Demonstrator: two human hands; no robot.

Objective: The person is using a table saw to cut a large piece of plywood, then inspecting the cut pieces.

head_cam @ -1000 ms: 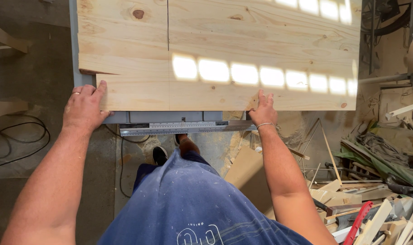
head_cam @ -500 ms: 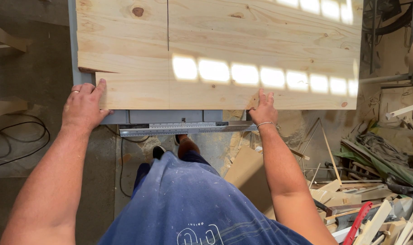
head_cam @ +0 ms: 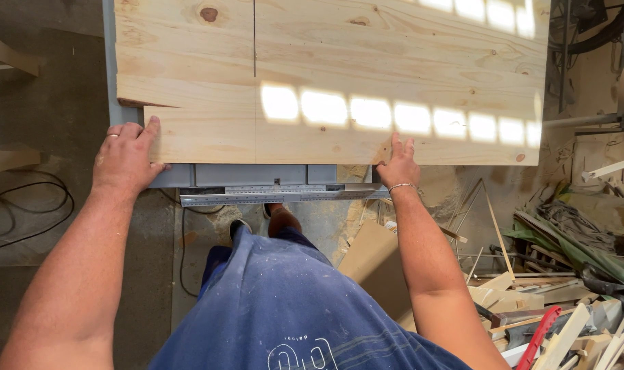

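A wide pale pine panel (head_cam: pixel 339 75) with knots lies flat on a grey saw table (head_cam: pixel 257 175). A thin saw cut runs down it from the far edge at about one third from the left. My left hand (head_cam: pixel 127 157) presses against the panel's near left corner, where the board steps in. My right hand (head_cam: pixel 397 164), with a bracelet at the wrist, rests its fingers on the near edge further right. Both hands lie flat on the wood without wrapping around it.
A metal ruler rail (head_cam: pixel 278 196) runs along the table's front edge. A pile of wood offcuts (head_cam: pixel 545 322) and a red-handled tool (head_cam: pixel 534 339) lie on the floor at right. A black cable (head_cam: pixel 24 212) loops on the floor at left.
The panel has slid slightly away from me, with the saw cut a little longer. Both hands stay on its near edge.
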